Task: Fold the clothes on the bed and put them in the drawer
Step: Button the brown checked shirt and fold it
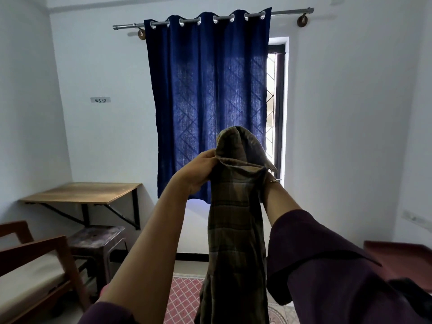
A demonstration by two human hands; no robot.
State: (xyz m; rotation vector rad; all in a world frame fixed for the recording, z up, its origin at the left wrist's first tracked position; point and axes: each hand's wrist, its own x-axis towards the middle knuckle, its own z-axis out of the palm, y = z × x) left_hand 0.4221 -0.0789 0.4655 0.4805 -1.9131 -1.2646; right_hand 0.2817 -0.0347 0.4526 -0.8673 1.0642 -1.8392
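Garment: brown-and-olive plaid woven cloth garment [236,230], held up in front of the person at chest-to-face height, hanging straight down in 1 long bunched column; its lower end runs out of view at the bottom edge.
Garment top: folded over into a rounded hump that rises above both hands; a lighter hem edge curls across just below the hump.
Left hand [198,169]: raised, bare forearm, gripping the garment's upper left edge; thumb and fingers [208,153] are clamped on the cloth, the fingertips tucked into the fold.
Right hand [268,177]: raised just right of the garment, almost wholly hidden behind the cloth; only the wrist with a thin bracelet shows. Cannot tell whether its fingers are together or apart, or whether they grip the cloth.
Sleeves: dark maroon fabric sleeve [327,265] slid back on the right forearm.
Beyond the fingers: navy-blue eyelet curtain [205,101] on a metal rod, lit window strip at its right edge.
Left of and below the fingers: wall-mounted wooden folding surface [86,192] on black brackets, a dark plastic stool [98,239] beneath it, a wooden-framed seat [35,265] nearer the camera.
Below the fingers: red lattice-patterned rug [184,298] on the floor, behind the hanging cloth.
Wall label: small grey tag reading "WS 12" [100,100], far left of the fingers.
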